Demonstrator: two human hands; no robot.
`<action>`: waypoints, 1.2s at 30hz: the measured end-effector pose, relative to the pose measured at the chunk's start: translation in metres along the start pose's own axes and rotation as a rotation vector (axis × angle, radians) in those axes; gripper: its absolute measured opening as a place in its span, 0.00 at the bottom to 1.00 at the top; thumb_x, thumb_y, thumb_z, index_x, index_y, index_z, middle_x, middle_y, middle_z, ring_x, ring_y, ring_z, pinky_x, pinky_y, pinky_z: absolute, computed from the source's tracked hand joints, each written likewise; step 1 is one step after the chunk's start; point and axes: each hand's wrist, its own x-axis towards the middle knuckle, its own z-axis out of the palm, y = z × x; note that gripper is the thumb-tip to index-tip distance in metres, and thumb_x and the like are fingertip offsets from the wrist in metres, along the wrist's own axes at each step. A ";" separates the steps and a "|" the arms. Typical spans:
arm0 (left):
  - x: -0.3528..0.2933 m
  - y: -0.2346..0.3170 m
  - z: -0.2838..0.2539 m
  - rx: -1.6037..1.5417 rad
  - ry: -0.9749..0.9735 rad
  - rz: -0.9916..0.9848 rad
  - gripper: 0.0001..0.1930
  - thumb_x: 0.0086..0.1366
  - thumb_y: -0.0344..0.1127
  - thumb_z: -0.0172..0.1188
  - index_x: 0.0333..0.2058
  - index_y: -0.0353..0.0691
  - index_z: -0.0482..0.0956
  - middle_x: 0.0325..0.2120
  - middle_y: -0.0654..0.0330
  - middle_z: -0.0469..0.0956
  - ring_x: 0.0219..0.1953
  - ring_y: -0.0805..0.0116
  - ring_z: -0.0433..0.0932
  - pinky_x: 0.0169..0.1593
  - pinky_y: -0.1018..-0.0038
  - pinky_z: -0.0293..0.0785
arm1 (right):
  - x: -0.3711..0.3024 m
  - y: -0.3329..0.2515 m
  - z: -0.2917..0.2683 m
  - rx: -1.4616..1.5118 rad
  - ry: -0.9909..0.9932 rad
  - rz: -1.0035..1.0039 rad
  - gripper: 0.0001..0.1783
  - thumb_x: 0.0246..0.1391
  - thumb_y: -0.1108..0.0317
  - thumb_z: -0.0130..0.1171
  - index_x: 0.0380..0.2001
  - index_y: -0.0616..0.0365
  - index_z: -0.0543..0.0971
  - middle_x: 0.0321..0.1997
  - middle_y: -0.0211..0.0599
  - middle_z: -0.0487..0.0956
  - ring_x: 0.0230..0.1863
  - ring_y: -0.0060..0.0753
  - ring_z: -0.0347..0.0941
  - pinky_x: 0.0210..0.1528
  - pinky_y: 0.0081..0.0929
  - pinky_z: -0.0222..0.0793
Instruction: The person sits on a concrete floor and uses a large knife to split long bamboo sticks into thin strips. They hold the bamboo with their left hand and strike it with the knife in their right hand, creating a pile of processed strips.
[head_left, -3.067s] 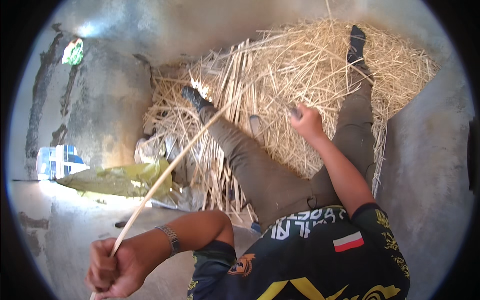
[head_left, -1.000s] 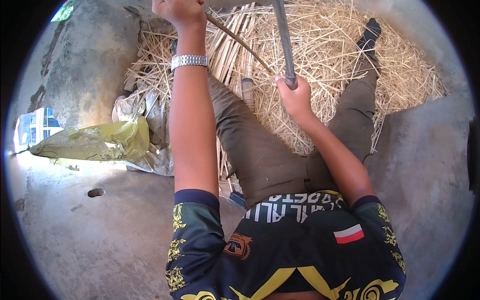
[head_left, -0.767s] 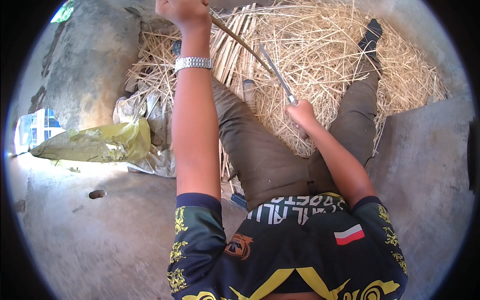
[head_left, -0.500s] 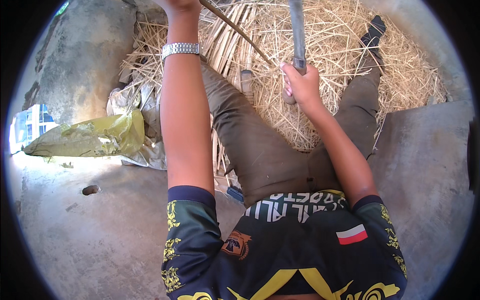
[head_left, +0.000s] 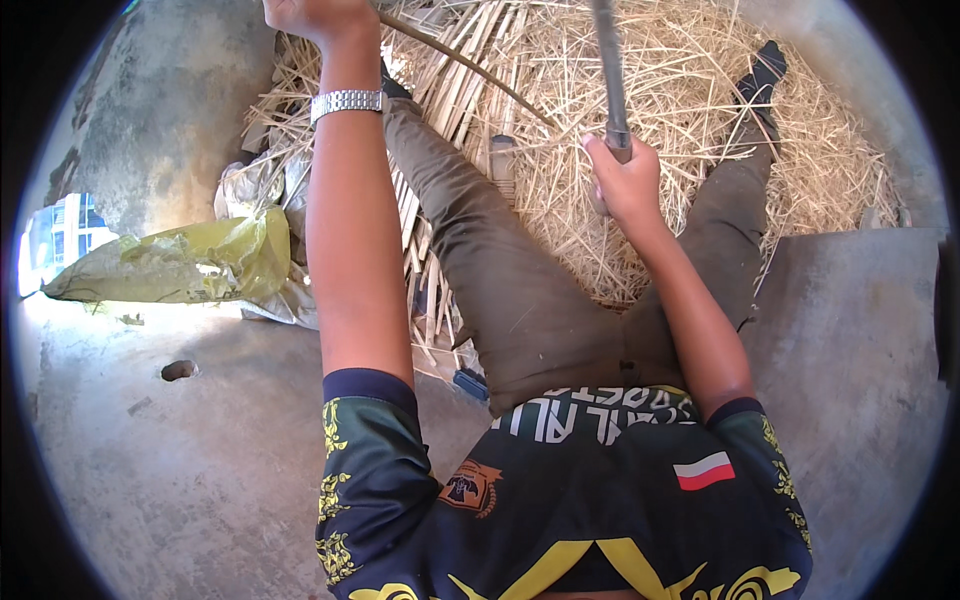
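My right hand (head_left: 627,182) is closed round the handle of a machete (head_left: 610,75), above the straw between my legs. Its long grey blade points up and runs out of the picture at the top. At the upper left, my left hand (head_left: 322,16) is closed, partly cut off by the picture's edge. From it a thin brown stick (head_left: 470,65) slants down to the right, its free end close to the machete hand. The stick and blade are apart. Cut pale strips (head_left: 425,110) lie under the stick.
Loose straw (head_left: 690,75) spreads between and around my outstretched legs (head_left: 530,290). A yellow sack (head_left: 190,262) and whitish sacking lie at the left by a grey concrete block (head_left: 160,120). A small blue object (head_left: 470,383) is by my hip. The floor has a hole (head_left: 180,370).
My left hand has moved left and slightly down with the stick. My right hand has shifted a little to the right and down with the machete.
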 end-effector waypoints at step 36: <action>-0.030 -0.007 0.068 -0.023 -0.258 -0.006 0.27 0.77 0.59 0.43 0.21 0.49 0.60 0.11 0.73 0.54 0.10 0.82 0.54 0.12 0.79 0.50 | 0.019 -0.011 0.024 0.074 -0.052 -0.140 0.12 0.59 0.64 0.60 0.23 0.54 0.73 0.17 0.22 0.69 0.18 0.16 0.60 0.21 0.23 0.57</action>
